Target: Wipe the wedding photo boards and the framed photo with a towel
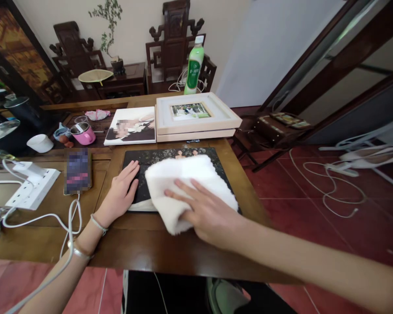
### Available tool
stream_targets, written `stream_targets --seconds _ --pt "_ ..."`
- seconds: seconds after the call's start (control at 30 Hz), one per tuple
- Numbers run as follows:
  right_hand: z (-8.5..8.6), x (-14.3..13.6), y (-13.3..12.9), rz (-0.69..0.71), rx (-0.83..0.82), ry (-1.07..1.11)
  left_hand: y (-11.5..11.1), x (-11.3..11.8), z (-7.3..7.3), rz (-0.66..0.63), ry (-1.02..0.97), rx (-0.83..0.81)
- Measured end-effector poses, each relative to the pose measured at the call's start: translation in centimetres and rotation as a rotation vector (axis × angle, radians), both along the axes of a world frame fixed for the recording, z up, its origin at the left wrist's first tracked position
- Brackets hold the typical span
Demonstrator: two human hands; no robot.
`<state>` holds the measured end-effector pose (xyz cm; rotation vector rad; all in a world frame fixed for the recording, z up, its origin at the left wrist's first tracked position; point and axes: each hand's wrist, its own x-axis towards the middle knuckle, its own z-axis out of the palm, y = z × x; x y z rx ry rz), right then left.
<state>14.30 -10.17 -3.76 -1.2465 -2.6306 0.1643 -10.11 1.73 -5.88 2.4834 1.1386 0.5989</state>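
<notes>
A dark photo panel (137, 159) lies flat near the front edge of the wooden table. Spread over its middle and right part is a fluffy white cloth (196, 168), which hides much of the picture and hangs a little past its near edge. My right hand (203, 209) presses on the cloth, its fingers apart, the thumb partly hidden in a fold. At the panel's left edge rests my left hand (122, 189), flat with fingers extended and nothing held.
Behind the panel are a white-backed photo (131, 126), stacked pale frames (196, 126) and a green bottle (194, 65). To the left stand a pink cup (83, 134), a phone (77, 171) and a power strip (35, 189); a white cable crosses my left forearm.
</notes>
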Motion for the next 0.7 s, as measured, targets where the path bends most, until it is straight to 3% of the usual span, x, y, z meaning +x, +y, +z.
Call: stream_targets --seconds 0.2,0.37,0.5,0.6,0.7 --pt "1.0 1.0 7.6 -0.151 -0.004 -0.071 0.0 -0.1 -0.1 -0.003 -0.003 0.013" --pt "1.1 1.3 10.9 -0.187 0.005 -0.086 0.0 -0.1 -0.1 -0.011 -0.011 0.015" --pt "0.8 1.1 9.7 -0.181 0.014 -0.13 0.0 -0.1 -0.1 -0.007 0.0 0.009" --pt "0.8 0.2 6.6 -0.185 -0.026 -0.164 -0.1 -0.2 -0.1 -0.004 0.001 0.006" --pt "0.8 -1.0 2.5 -0.104 -0.052 -0.155 -0.1 -0.2 -0.1 0.001 -0.001 0.004"
